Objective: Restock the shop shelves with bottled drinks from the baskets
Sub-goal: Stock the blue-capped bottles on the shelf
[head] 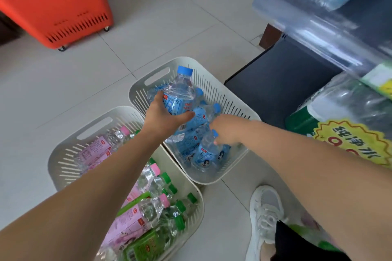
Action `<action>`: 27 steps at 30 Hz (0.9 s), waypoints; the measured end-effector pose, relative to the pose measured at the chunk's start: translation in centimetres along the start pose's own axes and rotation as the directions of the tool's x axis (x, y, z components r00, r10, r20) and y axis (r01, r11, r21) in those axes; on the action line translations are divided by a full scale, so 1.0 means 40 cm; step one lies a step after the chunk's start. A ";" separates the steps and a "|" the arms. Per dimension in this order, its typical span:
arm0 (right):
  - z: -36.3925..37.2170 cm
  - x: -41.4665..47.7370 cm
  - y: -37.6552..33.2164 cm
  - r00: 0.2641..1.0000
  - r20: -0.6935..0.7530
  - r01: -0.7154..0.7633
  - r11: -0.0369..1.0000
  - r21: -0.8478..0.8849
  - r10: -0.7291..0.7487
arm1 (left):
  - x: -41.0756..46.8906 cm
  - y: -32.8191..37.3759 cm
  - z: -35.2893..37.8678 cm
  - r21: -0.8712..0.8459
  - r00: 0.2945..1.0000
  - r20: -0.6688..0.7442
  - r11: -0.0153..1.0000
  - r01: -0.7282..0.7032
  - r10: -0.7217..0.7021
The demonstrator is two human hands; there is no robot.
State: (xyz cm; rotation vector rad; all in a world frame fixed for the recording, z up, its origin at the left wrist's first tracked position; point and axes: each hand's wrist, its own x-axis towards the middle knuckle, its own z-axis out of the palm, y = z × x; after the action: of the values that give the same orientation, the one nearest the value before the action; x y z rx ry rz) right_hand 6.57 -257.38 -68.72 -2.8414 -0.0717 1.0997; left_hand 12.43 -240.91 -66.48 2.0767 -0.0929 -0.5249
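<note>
Nearest, the right hand (224, 131) is reaching into the far basket (214, 91), fingers curling around a lying blue-capped bottle (206, 150), while beyond it the left hand (164, 115) is gripping the raised bottle (180, 93) around its label, long axis near upright, cap pointing away, seemingly bound for the shelf (314, 25).

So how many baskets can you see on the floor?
3. A white basket of blue-label bottles by the shelf, a second white basket of pink and green bottles beside it, and an orange basket at top left.
</note>
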 end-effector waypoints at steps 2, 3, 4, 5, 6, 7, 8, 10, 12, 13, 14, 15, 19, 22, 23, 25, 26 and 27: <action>-0.052 -0.061 0.002 0.998 -0.069 -0.009 1.000 0.028 0.011 | -0.026 0.044 -0.024 -0.002 0.997 -0.053 0.999 -0.048 0.048; -0.078 -0.095 0.004 0.994 -0.111 -0.014 0.999 0.050 0.020 | -0.041 0.068 -0.036 -0.003 0.993 -0.078 0.996 -0.084 0.084; -0.103 -0.130 0.007 0.988 -0.151 -0.022 0.997 0.078 0.034 | -0.058 0.097 -0.046 -0.017 0.989 -0.098 0.994 -0.112 0.109; -0.127 -0.168 0.011 0.981 -0.190 -0.028 0.994 0.109 0.049 | -0.077 0.124 -0.057 -0.034 0.985 -0.113 0.990 -0.137 0.132; -0.153 -0.208 0.013 0.971 -0.232 -0.032 0.990 0.138 0.064 | -0.099 0.152 -0.067 -0.049 0.981 -0.125 0.986 -0.157 0.150; -0.178 -0.251 0.013 0.959 -0.273 -0.032 0.985 0.168 0.078 | -0.121 0.179 -0.076 -0.063 0.976 -0.136 0.981 -0.181 0.171; -0.203 -0.296 0.013 0.947 -0.307 -0.032 0.981 0.190 0.090 | -0.142 0.206 -0.085 -0.072 0.971 -0.144 0.976 -0.205 0.193; -0.247 -0.385 0.012 0.925 -0.364 -0.032 0.977 0.210 0.109 | -0.188 0.262 -0.098 -0.077 0.956 -0.153 0.961 -0.264 0.250; -0.282 -0.467 0.014 0.901 -0.415 -0.033 0.973 0.228 0.128 | -0.235 0.318 -0.108 -0.098 0.941 -0.154 0.943 -0.319 0.303; -0.296 -0.505 0.017 0.886 -0.443 -0.033 0.972 0.233 0.136 | -0.258 0.343 -0.111 -0.111 0.934 -0.150 0.933 -0.343 0.325; -0.311 -0.542 0.021 0.870 -0.471 -0.037 0.971 0.235 0.147 | -0.280 0.368 -0.112 -0.125 0.928 -0.142 0.924 -0.362 0.345; -0.325 -0.578 0.028 0.851 -0.499 -0.045 0.970 0.238 0.162 | -0.301 0.391 -0.113 -0.140 0.921 -0.134 0.914 -0.382 0.365; -0.382 -0.717 0.076 0.722 -0.650 -0.036 0.951 0.308 0.238 | -0.372 0.483 -0.095 -0.171 0.882 -0.137 0.866 -0.470 0.451; -0.423 -0.804 0.127 0.568 -0.748 -0.078 0.928 0.364 0.342 | -0.407 0.546 -0.063 -0.201 0.856 -0.140 0.832 -0.518 0.498; -0.433 -0.827 0.147 0.513 -0.771 -0.102 0.918 0.383 0.378 | -0.413 0.564 -0.050 -0.219 0.851 -0.136 0.823 -0.524 0.507; -0.445 -0.861 0.191 0.420 -0.792 -0.137 0.894 0.427 0.443 | -0.418 0.596 -0.019 -0.255 0.844 -0.128 0.806 -0.535 0.520; -0.446 -0.871 0.213 0.385 -0.795 -0.147 0.882 0.448 0.468 | -0.417 0.611 -0.003 -0.271 0.841 -0.127 0.797 -0.540 0.526; -0.442 -0.874 0.236 0.359 -0.795 -0.158 0.871 0.465 0.489 | -0.413 0.624 0.014 -0.286 0.836 -0.128 0.787 -0.547 0.534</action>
State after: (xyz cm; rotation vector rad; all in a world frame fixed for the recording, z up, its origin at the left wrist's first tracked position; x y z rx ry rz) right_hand -7.27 -270.74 -33.28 -2.7460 0.7245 -0.5500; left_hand 0.78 -250.36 -40.58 1.6417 -0.5355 -0.1257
